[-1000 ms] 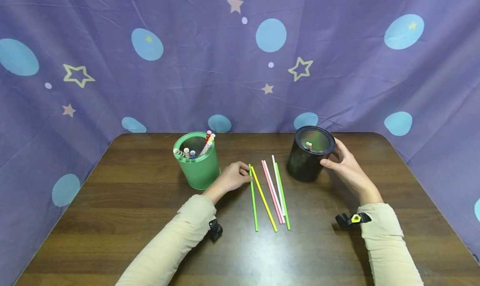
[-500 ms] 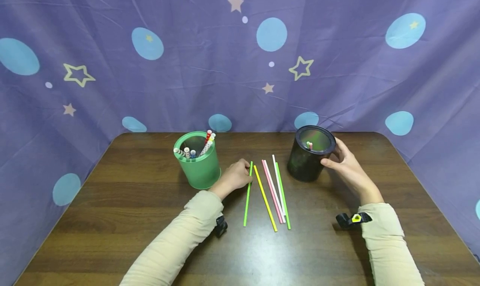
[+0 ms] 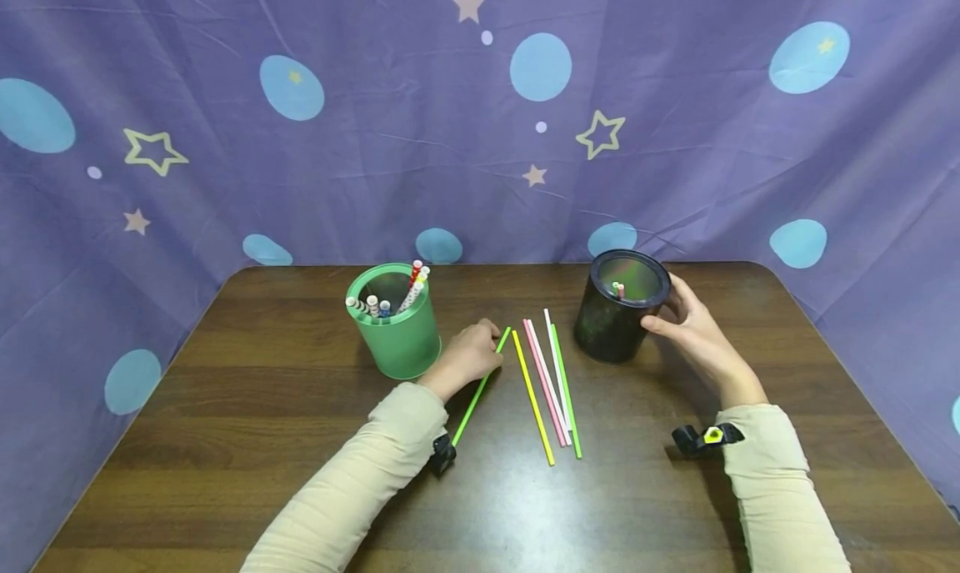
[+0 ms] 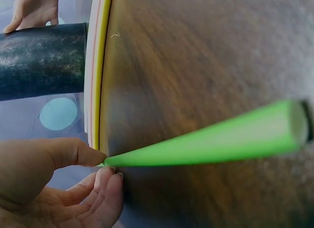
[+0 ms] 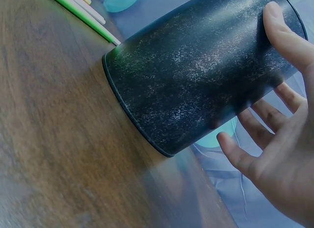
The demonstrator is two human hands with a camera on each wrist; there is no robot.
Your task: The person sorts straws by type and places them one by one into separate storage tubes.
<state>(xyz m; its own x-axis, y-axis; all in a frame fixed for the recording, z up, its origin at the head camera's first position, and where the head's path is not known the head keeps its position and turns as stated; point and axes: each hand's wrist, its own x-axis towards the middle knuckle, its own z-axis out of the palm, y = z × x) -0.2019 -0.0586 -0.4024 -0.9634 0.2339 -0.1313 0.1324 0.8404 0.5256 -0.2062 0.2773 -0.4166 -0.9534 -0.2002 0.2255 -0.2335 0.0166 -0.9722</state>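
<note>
My left hand (image 3: pixel 469 354) pinches a green straw (image 3: pixel 471 408) between thumb and fingers. In the left wrist view that straw (image 4: pixel 211 143) slants toward the camera, its near end lifted off the table. My right hand (image 3: pixel 699 338) holds the right side of a black cylindrical pot (image 3: pixel 611 331), which stands upright. The right wrist view has the thumb on the wall of the pot (image 5: pixel 196 71) and the other fingers partly behind it. Two thin straws (image 3: pixel 618 289), one green-tipped and one pink-tipped, stand inside the black pot.
Between the hands lie a yellow straw (image 3: pixel 534 399), a pink straw (image 3: pixel 542 373), two white straws and another green straw (image 3: pixel 567 396). A green pot (image 3: pixel 400 346) with several patterned straws (image 3: pixel 412 296) stands left. Behind the wooden table (image 3: pixel 225 439) hangs a purple curtain (image 3: pixel 420 156).
The green straw in my left hand has swung, its near end moving left toward the wrist. The yellow straw's far end has shifted slightly right. My right hand stays at the black pot.
</note>
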